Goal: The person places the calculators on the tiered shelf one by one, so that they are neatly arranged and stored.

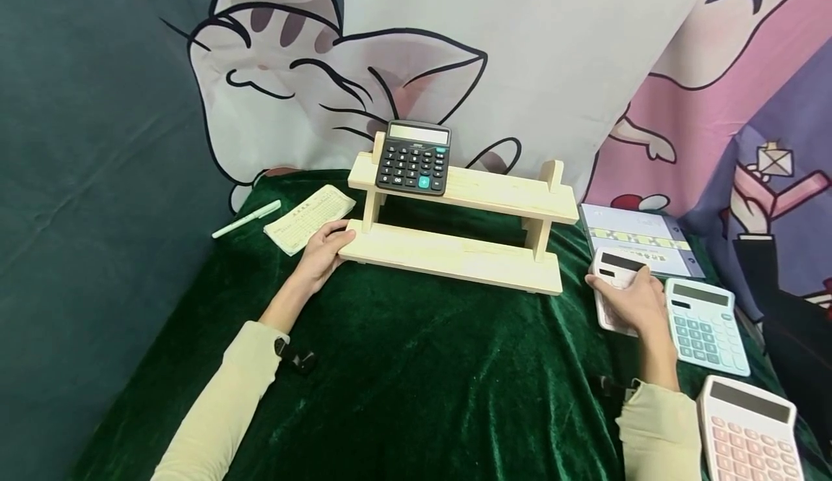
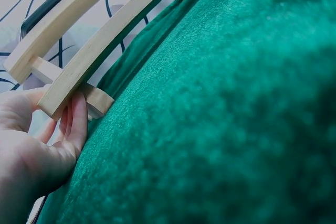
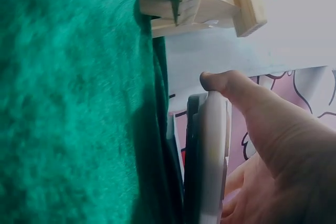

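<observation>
A two-tier wooden shelf [image 1: 455, 253] stands on the green cloth, a black calculator [image 1: 416, 159] leaning on its upper tier. My left hand [image 1: 321, 256] grips the left end of the lower board; in the left wrist view, the thumb is above the board [image 2: 79, 72] and fingers are beneath it. At the right, my right hand [image 1: 633, 299] holds a pale calculator [image 1: 606, 308] across its width, covering most of its keys. From the right wrist view, the thumb lies on the edge of that calculator [image 3: 212, 140], which stands side-on to the camera.
A blue calculator [image 1: 705, 329] and a white calculator with pink keys [image 1: 754, 430] lie at the right. Behind them is a pale notebook [image 1: 640, 239]. Left of the shelf lie a paper pad [image 1: 308, 219] and a light green pen [image 1: 247, 219]. A printed curtain [image 1: 552, 48] hangs behind.
</observation>
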`<state>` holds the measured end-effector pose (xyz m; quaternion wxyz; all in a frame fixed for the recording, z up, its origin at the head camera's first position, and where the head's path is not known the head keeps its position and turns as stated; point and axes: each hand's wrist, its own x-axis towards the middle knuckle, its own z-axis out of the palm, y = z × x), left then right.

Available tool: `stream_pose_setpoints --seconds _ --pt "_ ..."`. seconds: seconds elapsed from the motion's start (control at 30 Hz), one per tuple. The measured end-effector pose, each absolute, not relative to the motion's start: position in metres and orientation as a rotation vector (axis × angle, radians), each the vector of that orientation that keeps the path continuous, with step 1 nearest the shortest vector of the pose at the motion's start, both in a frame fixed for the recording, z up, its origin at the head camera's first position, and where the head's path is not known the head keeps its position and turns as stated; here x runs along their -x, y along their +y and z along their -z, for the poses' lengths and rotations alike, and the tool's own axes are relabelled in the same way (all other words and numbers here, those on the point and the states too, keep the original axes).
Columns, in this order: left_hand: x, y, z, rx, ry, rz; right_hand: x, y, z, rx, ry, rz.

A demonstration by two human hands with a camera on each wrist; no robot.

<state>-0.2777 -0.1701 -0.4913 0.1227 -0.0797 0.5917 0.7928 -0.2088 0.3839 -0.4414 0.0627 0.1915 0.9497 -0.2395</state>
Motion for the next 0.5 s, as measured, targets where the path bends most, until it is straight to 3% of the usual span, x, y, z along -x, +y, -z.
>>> stream_pose_setpoints --seconds 0.5 --pt "0.278 -0.170 0.491 0.234 1.755 -2.284 0.206 0.374 0.426 -0.489 2.968 0.841"
